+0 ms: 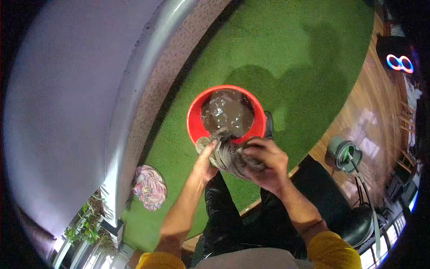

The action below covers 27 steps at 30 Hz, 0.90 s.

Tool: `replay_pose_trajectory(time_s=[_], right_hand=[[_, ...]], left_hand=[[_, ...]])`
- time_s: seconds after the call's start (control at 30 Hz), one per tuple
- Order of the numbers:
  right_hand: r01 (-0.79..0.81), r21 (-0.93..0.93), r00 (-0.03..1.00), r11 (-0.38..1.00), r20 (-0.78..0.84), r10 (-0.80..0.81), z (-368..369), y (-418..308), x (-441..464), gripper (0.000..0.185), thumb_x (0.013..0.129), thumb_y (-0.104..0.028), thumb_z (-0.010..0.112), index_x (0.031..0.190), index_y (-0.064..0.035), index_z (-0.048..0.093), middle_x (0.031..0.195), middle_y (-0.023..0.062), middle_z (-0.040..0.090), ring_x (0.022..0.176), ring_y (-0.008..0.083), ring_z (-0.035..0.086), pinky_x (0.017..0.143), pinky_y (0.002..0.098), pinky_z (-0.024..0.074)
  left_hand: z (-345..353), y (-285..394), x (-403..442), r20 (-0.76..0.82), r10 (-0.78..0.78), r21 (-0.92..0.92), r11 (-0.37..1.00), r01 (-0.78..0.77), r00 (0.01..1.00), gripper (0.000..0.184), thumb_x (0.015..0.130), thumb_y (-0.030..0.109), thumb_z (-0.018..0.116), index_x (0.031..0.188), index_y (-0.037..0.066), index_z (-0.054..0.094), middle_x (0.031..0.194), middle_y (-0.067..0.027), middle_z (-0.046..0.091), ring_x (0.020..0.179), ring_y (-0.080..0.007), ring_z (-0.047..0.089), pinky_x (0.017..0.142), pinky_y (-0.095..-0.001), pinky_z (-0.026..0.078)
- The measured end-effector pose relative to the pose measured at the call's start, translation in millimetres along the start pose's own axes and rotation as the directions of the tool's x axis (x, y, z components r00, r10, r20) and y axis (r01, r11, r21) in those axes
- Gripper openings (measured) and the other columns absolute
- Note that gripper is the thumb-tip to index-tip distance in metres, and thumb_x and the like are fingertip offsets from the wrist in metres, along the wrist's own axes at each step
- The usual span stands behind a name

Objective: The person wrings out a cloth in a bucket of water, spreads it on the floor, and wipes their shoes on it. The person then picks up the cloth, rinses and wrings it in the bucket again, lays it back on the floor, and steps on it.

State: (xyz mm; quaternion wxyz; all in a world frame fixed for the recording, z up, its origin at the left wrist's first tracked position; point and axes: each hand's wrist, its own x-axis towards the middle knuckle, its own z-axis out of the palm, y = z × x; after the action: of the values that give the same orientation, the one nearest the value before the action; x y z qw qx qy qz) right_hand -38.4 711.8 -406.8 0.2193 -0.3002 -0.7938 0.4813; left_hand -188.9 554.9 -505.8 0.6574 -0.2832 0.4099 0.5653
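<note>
A wet grey cloth is bunched between my two hands, over the near rim of a red bucket. Murky brown water with some foam fills part of the bucket. My left hand grips the cloth's left end, thumb on top. Around the right end, the fingers of my right hand are wrapped, slightly blurred. A piece of the cloth sticks up over the water.
The bucket stands on green carpet. A colourful bundled cloth lies at left, beside a curved wall. Plants are at lower left. A grey-green bucket with a long handle stands at right.
</note>
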Motion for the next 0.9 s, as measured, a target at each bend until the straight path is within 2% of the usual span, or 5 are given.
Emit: replay_pose_trajectory(time_s=[0.23, 0.4, 0.53, 0.67, 0.9], right_hand=[[0.27, -0.015, 0.947, 0.963, 0.187, -0.262, 55, 15, 12, 0.023, 0.053, -0.006, 0.07, 0.074, -0.0083, 0.059, 0.089, 0.0072, 0.06, 0.087, 0.0275, 0.06, 0.072, 0.0381, 0.0511], [-0.171, 0.187, 0.985, 0.967, -0.001, 0.175, 47, 53, 8, 0.028, 0.053, 0.003, 0.07, 0.08, -0.0043, 0.065, 0.088, 0.0098, 0.063, 0.081, 0.0246, 0.063, 0.075, 0.0339, 0.0502], [-0.292, 0.158, 0.956, 0.943, 0.076, 0.283, 17, 86, 1, 0.03, 0.055, 0.006, 0.067, 0.083, -0.0024, 0.065, 0.089, 0.012, 0.063, 0.083, 0.0243, 0.061, 0.077, 0.0318, 0.0496], [-0.543, 0.275, 0.836, 0.794, 0.084, 0.543, 7, 87, -5, 0.032, 0.055, 0.004, 0.067, 0.086, -0.0021, 0.065, 0.091, 0.0109, 0.063, 0.086, 0.0231, 0.061, 0.079, 0.0307, 0.0485], [0.215, 0.01, 0.941, 0.977, 0.265, -0.21, 6, 9, 15, 0.02, 0.057, -0.013, 0.07, 0.075, -0.0073, 0.062, 0.084, 0.0075, 0.059, 0.083, 0.0212, 0.06, 0.079, 0.0376, 0.0484]], left_hand=[[-13, 9, 81, 0.053, -0.35, 0.272, 0.906, 0.324, 0.935, 0.035, 0.087, 0.032, 0.055, 0.11, 0.005, 0.059, 0.102, -0.0065, 0.065, 0.096, -0.0194, 0.061, 0.083, -0.0364, 0.05], [-42, 15, 93, 0.025, -0.193, 0.36, 0.917, 0.171, 0.981, 0.056, 0.083, 0.035, 0.061, 0.128, 0.006, 0.045, 0.121, -0.0124, 0.056, 0.107, -0.0261, 0.056, 0.093, -0.044, 0.044], [-43, 37, 52, 0.287, -0.139, 0.1, 0.988, 0.114, 0.948, 0.097, 0.069, 0.055, 0.068, 0.14, 0.005, 0.025, 0.141, -0.0141, 0.035, 0.128, -0.0353, 0.035, 0.102, -0.0583, 0.027], [-34, 55, 41, 0.261, -0.236, 0.181, 0.965, 0.192, 0.936, 0.094, 0.071, 0.052, 0.069, 0.14, 0.006, 0.024, 0.141, -0.0144, 0.034, 0.131, -0.031, 0.029, 0.104, -0.054, 0.028], [18, 46, 59, 0.092, -0.455, 0.39, 0.835, 0.388, 0.886, 0.063, 0.08, 0.028, 0.067, 0.132, 0.006, 0.038, 0.119, -0.0122, 0.055, 0.108, -0.0257, 0.055, 0.091, -0.0462, 0.046]])
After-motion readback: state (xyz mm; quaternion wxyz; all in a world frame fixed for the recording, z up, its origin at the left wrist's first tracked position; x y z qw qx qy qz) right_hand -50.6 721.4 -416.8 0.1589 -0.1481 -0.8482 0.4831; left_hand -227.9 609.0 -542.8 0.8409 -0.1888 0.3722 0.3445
